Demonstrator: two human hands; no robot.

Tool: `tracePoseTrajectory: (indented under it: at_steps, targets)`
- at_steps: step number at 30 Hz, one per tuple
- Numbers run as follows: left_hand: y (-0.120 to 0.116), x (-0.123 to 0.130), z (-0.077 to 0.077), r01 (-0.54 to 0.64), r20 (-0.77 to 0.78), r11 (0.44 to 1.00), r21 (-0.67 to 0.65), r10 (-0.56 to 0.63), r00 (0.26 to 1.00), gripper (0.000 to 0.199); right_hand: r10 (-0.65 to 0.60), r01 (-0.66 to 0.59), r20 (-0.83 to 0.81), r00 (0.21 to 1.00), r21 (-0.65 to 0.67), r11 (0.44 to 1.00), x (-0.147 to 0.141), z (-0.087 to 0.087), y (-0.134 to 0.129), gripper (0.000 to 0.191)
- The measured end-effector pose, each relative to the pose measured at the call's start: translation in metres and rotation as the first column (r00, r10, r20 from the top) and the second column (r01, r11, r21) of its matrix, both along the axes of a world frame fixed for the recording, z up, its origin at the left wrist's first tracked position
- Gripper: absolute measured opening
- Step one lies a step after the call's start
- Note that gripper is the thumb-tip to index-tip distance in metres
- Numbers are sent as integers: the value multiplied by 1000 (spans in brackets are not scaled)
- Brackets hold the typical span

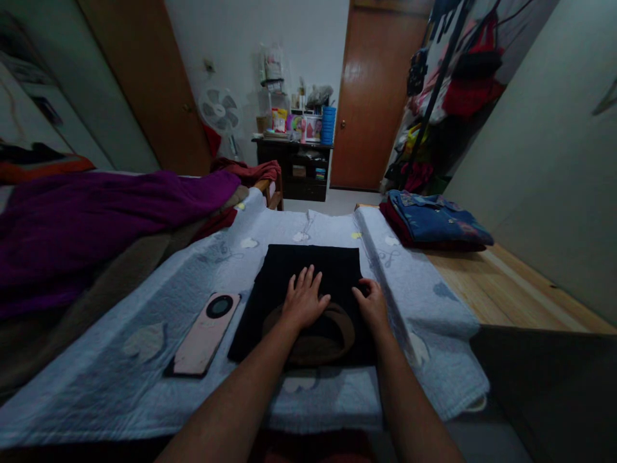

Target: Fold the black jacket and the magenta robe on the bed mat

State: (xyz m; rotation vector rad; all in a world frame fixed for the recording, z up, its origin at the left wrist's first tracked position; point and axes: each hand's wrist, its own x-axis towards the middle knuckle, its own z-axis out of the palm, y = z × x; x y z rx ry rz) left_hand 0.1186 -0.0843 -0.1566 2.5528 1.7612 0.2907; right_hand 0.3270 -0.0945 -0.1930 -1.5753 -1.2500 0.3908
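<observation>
A black garment (337, 267), folded into a neat rectangle, lies flat on the light blue cloth in front of me. Its round neckline with a brown collar band (348, 328) faces my body, so it looks like a shirt. My left hand (304, 299) rests palm down on the middle of it, fingers spread. At the shirt's right edge is my right hand (373, 305), its fingers slightly curled and the thumb apart from them, touching the border. Left of the shirt lies a phone in a pinkish case (200, 344), its round camera ring facing up.
The light blue patterned cloth (424, 308) covers the surface under the shirt. Folded clothes with a denim piece on top (438, 218) sit on a wooden board (506, 289) at right. A purple blanket (106, 218) is heaped at left. Beyond stand a fan (220, 109) and a dark cabinet (289, 170).
</observation>
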Motion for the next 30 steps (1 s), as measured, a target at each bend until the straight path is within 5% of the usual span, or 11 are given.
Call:
tracePoseTrajectory:
  at_steps: [9, 16, 23, 30]
  targets:
    - [-1, 0, 2, -4, 4, 1000, 0, 4, 1000, 67, 5, -10, -171, 985, -26, 1000, 6, 2, -3, 31]
    - [-1, 0, 3, -7, 12, 1000, -27, 7, 1000, 68, -30, 28, 78, 996, 23, 999, 3, 9, -7, 21]
    - [1, 0, 1, 2, 21, 1000, -17, -2, 1000, 68, -105, 105, 63, 993, -5, 994, 10, 13, -10, 27]
    - [0, 0, 2, 0, 23, 1000, -22, 0, 1000, 67, 12, 4, 236, 972, -69, 998, 14, 13, -11, 27]
